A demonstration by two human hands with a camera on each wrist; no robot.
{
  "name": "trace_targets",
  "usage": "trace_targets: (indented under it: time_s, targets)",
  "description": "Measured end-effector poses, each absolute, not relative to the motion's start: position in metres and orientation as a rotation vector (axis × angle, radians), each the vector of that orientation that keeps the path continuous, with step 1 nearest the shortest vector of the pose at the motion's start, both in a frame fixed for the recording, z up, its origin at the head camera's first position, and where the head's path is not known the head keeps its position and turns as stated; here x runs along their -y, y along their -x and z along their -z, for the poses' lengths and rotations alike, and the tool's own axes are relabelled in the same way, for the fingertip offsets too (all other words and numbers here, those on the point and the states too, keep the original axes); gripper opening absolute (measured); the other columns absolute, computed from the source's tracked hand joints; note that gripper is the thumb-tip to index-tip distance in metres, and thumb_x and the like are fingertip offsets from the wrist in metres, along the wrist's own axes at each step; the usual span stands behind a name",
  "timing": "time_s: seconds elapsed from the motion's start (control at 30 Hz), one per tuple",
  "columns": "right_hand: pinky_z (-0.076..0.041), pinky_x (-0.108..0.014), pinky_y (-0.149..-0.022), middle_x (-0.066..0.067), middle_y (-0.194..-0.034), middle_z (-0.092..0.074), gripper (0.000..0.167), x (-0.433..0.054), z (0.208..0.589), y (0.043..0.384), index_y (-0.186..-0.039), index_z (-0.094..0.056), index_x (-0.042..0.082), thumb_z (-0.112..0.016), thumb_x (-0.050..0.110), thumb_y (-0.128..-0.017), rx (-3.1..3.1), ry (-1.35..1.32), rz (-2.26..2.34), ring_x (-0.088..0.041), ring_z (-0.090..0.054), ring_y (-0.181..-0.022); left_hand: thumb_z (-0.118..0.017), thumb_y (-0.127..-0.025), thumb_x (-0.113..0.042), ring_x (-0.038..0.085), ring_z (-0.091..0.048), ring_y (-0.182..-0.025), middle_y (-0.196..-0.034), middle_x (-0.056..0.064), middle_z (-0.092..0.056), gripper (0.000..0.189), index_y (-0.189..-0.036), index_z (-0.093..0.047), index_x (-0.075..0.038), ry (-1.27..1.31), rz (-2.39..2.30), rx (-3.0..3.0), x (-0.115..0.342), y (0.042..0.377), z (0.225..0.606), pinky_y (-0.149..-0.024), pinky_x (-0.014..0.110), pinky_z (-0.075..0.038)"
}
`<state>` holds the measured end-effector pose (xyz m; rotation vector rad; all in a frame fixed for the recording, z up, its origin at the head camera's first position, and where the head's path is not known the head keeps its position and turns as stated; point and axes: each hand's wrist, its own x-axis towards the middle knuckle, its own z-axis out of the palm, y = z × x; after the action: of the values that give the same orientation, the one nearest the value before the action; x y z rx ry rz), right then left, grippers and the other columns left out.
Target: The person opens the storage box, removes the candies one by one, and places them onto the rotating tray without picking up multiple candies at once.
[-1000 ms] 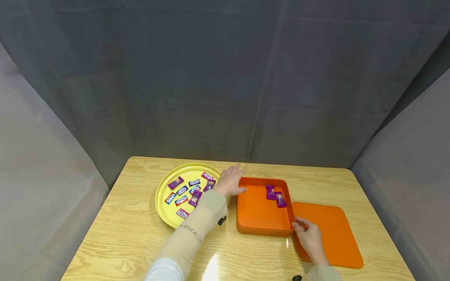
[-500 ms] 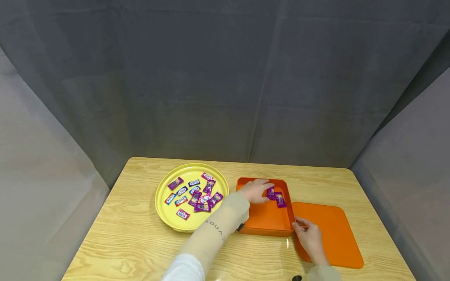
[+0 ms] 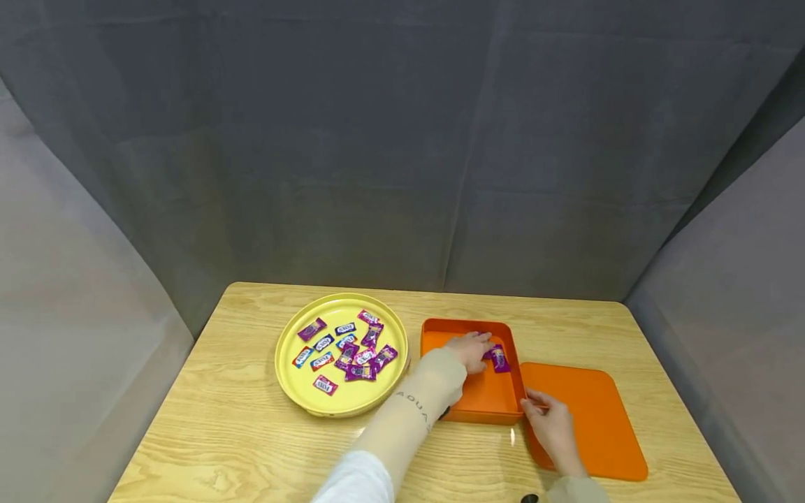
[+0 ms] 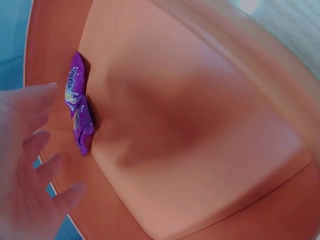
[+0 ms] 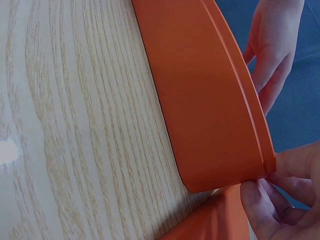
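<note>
Over the inside of an orange square box (image 3: 481,418) is my left hand (image 3: 470,351), its fingers spread loosely beside two purple-wrapped candies (image 3: 499,358). The left wrist view shows the candies (image 4: 75,85) lying end to end by the box wall, close to the fingertips of that hand (image 4: 30,165), with nothing visible in its grasp. My right hand (image 3: 553,429) pinches the rim at the box's near right corner. Seen from the right wrist, the thumb is outside the box wall (image 5: 210,100), and the fingers of this hand (image 5: 295,195) are at the rim.
To the left stands a round yellow tray (image 3: 286,377) with several wrapped candies in purple, pink, blue and red. A flat orange lid (image 3: 597,419) lies right of the box, partly under my right hand. Dark grey cloth (image 3: 352,175) hangs behind the wooden table.
My left hand has moved right, from between the tray and the box into the box and over toward the purple candies. My right hand has stayed at the box corner.
</note>
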<state>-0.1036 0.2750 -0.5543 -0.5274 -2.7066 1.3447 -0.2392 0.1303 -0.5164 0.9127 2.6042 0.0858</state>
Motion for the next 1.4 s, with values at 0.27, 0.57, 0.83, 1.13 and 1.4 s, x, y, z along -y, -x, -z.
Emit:
trace_targets:
  time_s: [0.27,0.57,0.83,1.13,1.4]
  targets:
    - [-0.047,-0.017,-0.06,-0.023,-0.104,-0.063,0.033,-0.273,0.556,0.106,-0.116,-0.057,-0.009,-0.058,0.008,-0.088,2.7,0.524,-1.338,-0.026,-0.061,-0.084,-0.05,-0.093,-0.032,0.009,-0.018,-0.137,-0.149,-0.014,-0.02,0.05,-0.141,-0.034,-0.031,-0.839,-0.056,-2.591,-0.132,0.238,0.519,-0.108,0.027,-0.024]
    - [-0.047,-0.017,-0.06,-0.024,-0.107,-0.062,0.034,-0.272,0.553,0.104,-0.117,-0.056,-0.009,-0.057,0.008,-0.088,2.703,0.523,-1.355,-0.029,-0.06,-0.087,-0.053,-0.091,-0.033,0.006,-0.025,-0.134,-0.145,-0.015,-0.029,0.051,-0.14,-0.035,-0.035,-0.748,-0.12,-2.561,-0.129,0.241,0.537,-0.108,0.026,-0.024]
    - [-0.047,-0.017,-0.06,-0.024,-0.107,-0.062,0.034,-0.274,0.553,0.104,-0.117,-0.056,-0.009,-0.057,0.008,-0.088,2.702,0.525,-1.355,-0.029,-0.06,-0.088,-0.054,-0.091,-0.034,0.007,-0.024,-0.134,-0.148,-0.017,-0.02,0.054,-0.14,-0.033,-0.034,-0.721,-0.034,-2.581,-0.136,0.235,0.532,-0.108,0.028,-0.025]
    - [-0.047,-0.016,-0.061,-0.024,-0.106,-0.062,0.034,-0.276,0.555,0.104,-0.117,-0.056,-0.01,-0.057,0.008,-0.088,2.697,0.53,-1.368,-0.029,-0.06,-0.088,-0.059,-0.088,-0.029,0.007,-0.022,-0.135,-0.149,-0.021,-0.013,0.057,-0.14,-0.034,-0.03,-0.604,-0.138,-2.568,-0.142,0.232,0.537,-0.106,0.026,-0.028]
    - [-0.047,-0.016,-0.06,-0.024,-0.106,-0.062,0.034,-0.276,0.554,0.104,-0.117,-0.056,-0.009,-0.057,0.008,-0.088,2.698,0.533,-1.372,-0.026,-0.06,-0.085,-0.061,-0.087,-0.028,0.007,-0.024,-0.134,-0.149,-0.015,-0.019,0.056,-0.139,-0.039,-0.027,-0.634,-0.182,-2.569,-0.144,0.235,0.542,-0.106,0.025,-0.027]
